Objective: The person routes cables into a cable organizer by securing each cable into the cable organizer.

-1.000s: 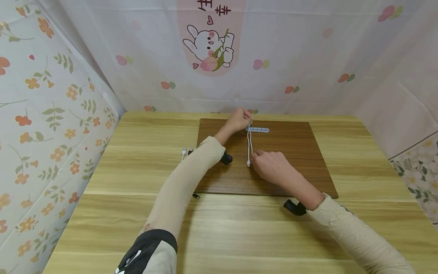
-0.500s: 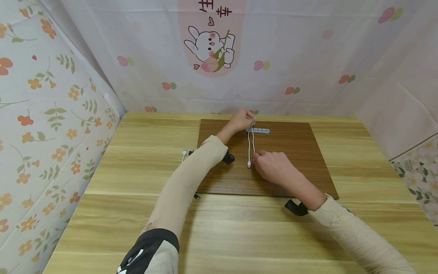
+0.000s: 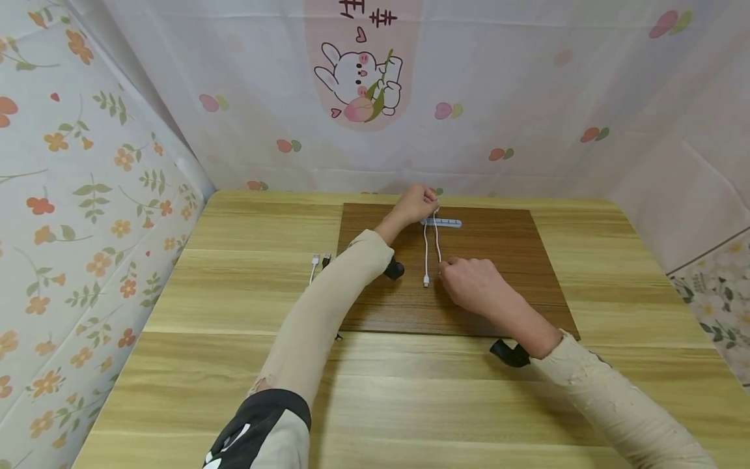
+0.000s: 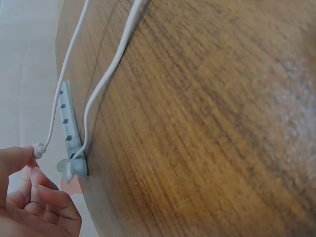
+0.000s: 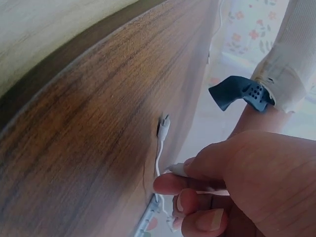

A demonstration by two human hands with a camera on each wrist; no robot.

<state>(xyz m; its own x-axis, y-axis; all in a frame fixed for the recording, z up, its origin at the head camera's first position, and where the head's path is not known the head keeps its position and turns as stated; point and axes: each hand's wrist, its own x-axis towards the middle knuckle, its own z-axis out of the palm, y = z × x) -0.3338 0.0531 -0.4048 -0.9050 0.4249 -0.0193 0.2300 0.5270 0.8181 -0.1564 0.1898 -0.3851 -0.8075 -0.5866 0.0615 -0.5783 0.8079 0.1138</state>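
Note:
A light blue cable holder strip [image 3: 448, 223] lies at the back of the brown board [image 3: 498, 260]. One white cable [image 4: 101, 84] sits in the slot at the strip's end; its plug [image 5: 165, 129] lies loose on the board. My left hand [image 3: 413, 204] pinches the white end piece [image 4: 38, 150] of a second white cable [image 4: 58, 91] between thumb and forefinger, beside and above the strip. Nearer the front, my right hand [image 3: 473, 285] pinches that cable's other connector [image 5: 177, 169]. The cable runs across the strip, fairly straight between both hands.
More cable ends, a white USB plug [image 3: 315, 260] and a black plug [image 3: 326, 260], lie left of the board, partly behind the left arm. Dark wrist-worn devices sit under both wrists, the right one [image 3: 508, 353] near the board's front edge. A patterned cloth [image 3: 469, 156] hangs behind the table.
Both hands have shifted slightly to the right with the second cable, which now lies farther from the first one. The first cable has stayed in place.

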